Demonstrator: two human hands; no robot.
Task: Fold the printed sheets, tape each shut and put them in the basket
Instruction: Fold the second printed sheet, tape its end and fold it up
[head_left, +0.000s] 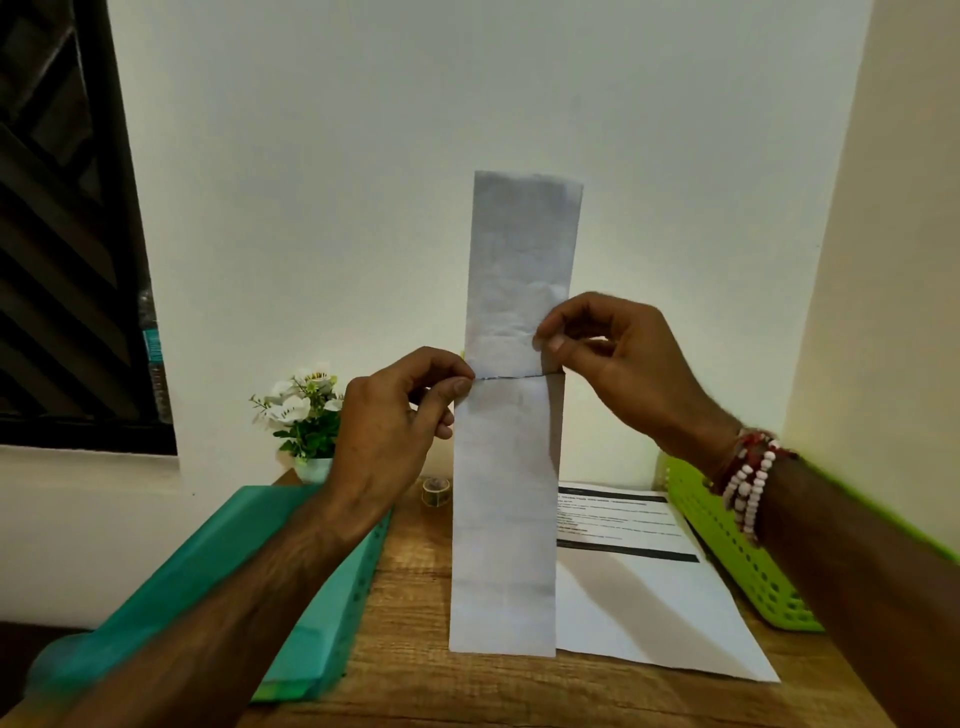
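Observation:
A sheet folded into a long narrow strip (511, 467) stands upright in the air above the wooden table (415, 597). My left hand (400, 415) pinches its left edge at mid-height. My right hand (618, 353) pinches the right edge slightly higher. A thin dark line crosses the strip between my fingers. A flat printed sheet (639, 561) lies on the table behind the strip. A small roll of clear tape (435, 491) sits at the back of the table. The green perforated basket (748, 561) stands on the right, partly behind my right forearm.
A teal basket or tray (291, 582) lies on the left of the table under my left forearm. A small pot of white flowers (306, 415) stands at the back left against the white wall. A dark window is at far left.

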